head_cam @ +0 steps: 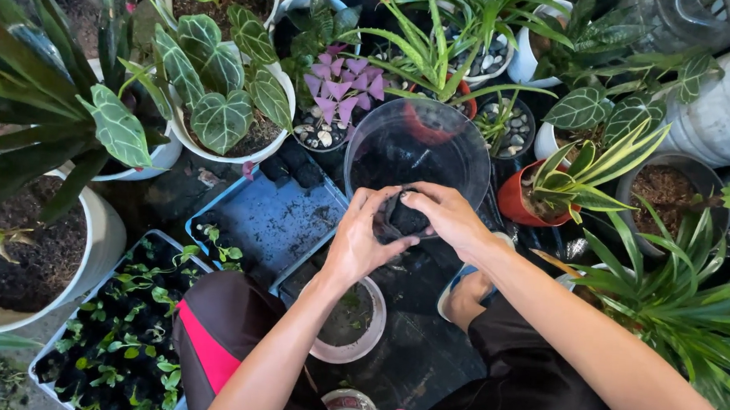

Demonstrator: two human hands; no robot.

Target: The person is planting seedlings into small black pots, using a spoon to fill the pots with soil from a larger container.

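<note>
Both hands are gripping a small black nursery bag (402, 220) at the frame's center, left hand (361, 238) and right hand (447, 218) fingers clenched around its rim, just below a clear plastic pot (419, 153). At lower left, a tray (78, 331) is holding seedlings in dark soil.

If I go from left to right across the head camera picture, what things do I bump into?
Big white pot of dark soil → blue tray → left hand → right hand → small red pot → striped green plant.

Clear glossy plastic bowl (419, 149); soft matt black plastic nursery bag (402, 220); dusty blue plastic tray (267, 220).
</note>
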